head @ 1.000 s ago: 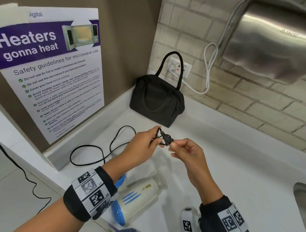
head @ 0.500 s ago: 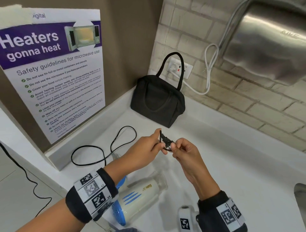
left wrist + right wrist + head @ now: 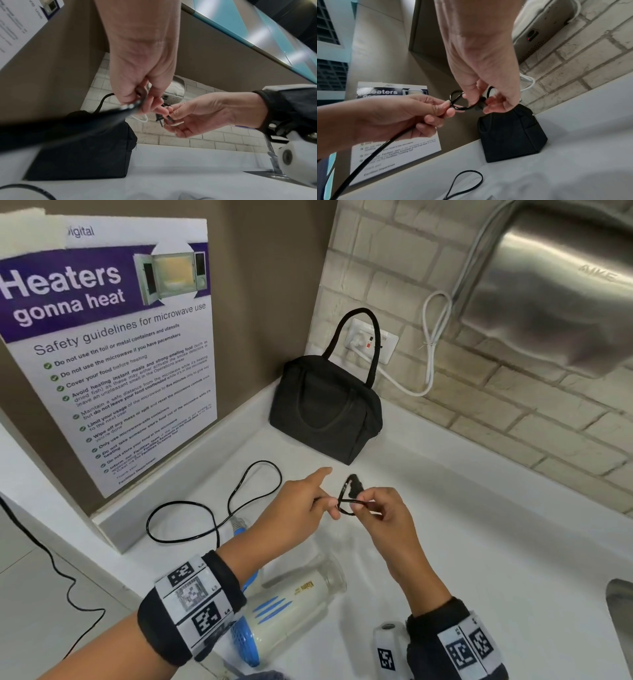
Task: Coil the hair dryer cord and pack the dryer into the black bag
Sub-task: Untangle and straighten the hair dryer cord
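Step in hand: coiling, first small loop at plug end. Left hand (image 3: 294,505) pinches cord (image 3: 205,518); right hand (image 3: 380,511) fingers pinch loop beside plug (image 3: 354,484). Most cord lies slack toward counter's left edge. Hair dryer (image 3: 284,607) at near edge, partly hidden by left forearm. Black bag (image 3: 325,409) in far corner; whether open, unclear. Next: feed more cord into loop.

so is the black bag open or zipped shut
Cannot tell for sure: the black fabric bag stands upright by the wall, dryer still outside, but its top seam isn't clearly shown.
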### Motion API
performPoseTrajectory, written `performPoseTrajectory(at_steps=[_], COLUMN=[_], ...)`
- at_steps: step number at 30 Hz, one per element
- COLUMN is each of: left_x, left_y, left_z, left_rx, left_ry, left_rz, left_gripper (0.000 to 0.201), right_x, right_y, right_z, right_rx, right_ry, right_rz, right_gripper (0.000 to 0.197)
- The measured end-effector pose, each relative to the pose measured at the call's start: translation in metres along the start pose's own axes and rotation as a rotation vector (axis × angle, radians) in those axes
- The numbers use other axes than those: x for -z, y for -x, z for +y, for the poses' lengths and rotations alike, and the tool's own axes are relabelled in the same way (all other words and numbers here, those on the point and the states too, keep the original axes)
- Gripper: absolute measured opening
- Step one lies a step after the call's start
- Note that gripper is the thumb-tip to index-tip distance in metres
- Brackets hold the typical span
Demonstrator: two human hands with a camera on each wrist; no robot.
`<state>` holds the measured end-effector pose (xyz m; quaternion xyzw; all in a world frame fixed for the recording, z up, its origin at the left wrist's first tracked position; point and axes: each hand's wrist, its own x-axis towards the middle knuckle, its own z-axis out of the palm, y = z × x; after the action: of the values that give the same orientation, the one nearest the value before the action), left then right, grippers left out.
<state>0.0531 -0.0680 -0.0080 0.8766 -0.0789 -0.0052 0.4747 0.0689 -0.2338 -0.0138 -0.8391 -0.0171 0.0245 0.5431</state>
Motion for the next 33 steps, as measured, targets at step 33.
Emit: performPoseTrajectory(at_steps=[33], left_x=[0.033], left_y=[0.001], left_z=[-0.021], left_rx=[0.135], left_ry=[0.1], left_rz=[0.272], left_gripper=[0.016], right_x=[0.026], right_y=[-0.013], right_z=[0.019], right_rx=[-0.526], right_ry=[-0.326], right_rz=[0.088], right_gripper=[0.027])
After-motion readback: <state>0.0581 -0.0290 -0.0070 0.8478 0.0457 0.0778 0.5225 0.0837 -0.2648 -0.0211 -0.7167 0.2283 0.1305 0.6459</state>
